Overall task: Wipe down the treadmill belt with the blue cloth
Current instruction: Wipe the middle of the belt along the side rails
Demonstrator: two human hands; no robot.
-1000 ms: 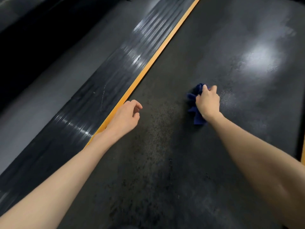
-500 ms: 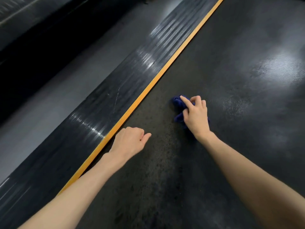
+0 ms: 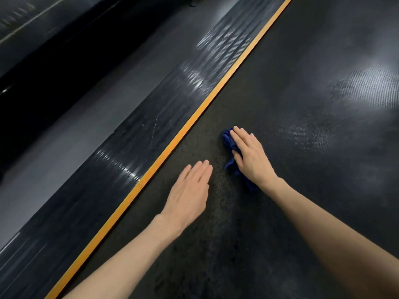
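Hands both flat: right hand presses the bunched cloth onto the belt, left hand open beside it. Nothing pinches the cloth, so it may slip free or roll up and leave streaks.

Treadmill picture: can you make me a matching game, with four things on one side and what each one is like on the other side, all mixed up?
Things:
1. blue cloth
2. left hand
3. right hand
4. stripe

What it is like:
A. fingers straight, holds nothing
B. orange, runs along the left edge of the belt
C. presses flat on the cloth
D. crumpled under a hand

Pairs: 1-D, 2-A, 3-C, 4-B
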